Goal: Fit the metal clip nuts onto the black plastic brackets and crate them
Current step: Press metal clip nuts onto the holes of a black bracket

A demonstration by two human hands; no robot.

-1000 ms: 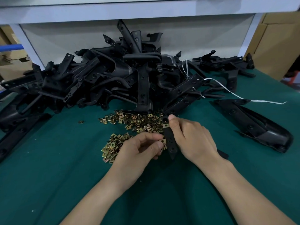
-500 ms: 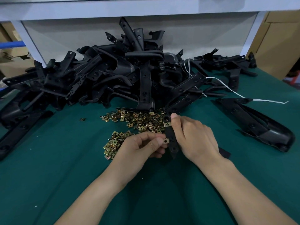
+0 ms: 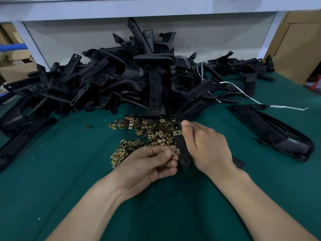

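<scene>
Head view: right grip (image 3: 206,145) clamped on bracket (image 3: 181,146), left grip (image 3: 147,164) on clip nut (image 3: 175,151).

Heaped black plastic brackets (image 3: 121,80) cover the green bench (image 3: 60,171) beyond the right hand (image 3: 206,146). Loose metal clip nuts (image 3: 149,129) lie beside the left hand (image 3: 147,166).

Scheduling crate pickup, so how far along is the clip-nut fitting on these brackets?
Done: one brass-coloured metal clip nut sits on the slim black plastic bracket that the right hand grips. In hand: the left hand pinches a second clip nut against that bracket's edge. Left: the heap of black brackets and the loose clip-nut pile behind; no crate shows.
</scene>
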